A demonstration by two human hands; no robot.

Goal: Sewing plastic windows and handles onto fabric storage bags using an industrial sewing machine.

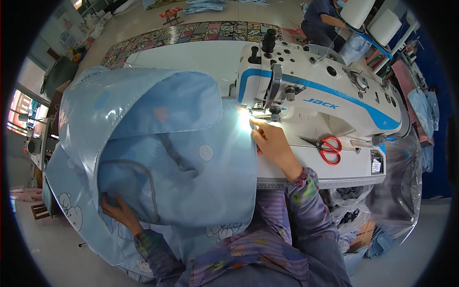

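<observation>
A big piece of light blue coated fabric (224, 177), with pale prints and grey binding, spreads over the left of the table and hangs down toward my lap. Its upper part is folded over in a glossy curve. The fabric's right edge runs up to the lit needle area of a white and blue sewing machine (315, 88). My right hand (276, 146) is closed, thumb and forefinger pinching that edge just in front of the presser foot. At the lower left, my left hand (122, 214) grips the fabric near a grey-bound curved edge, its fingertips partly in shadow.
Red-handled scissors (330, 149) lie on the machine bed right of my right hand. A ruler strip (330, 182) lines the table's front edge. Thread cones (385, 26) stand at the upper right. Clear plastic bags (394, 177) hang at the right. Another person (322, 21) sits beyond the machine.
</observation>
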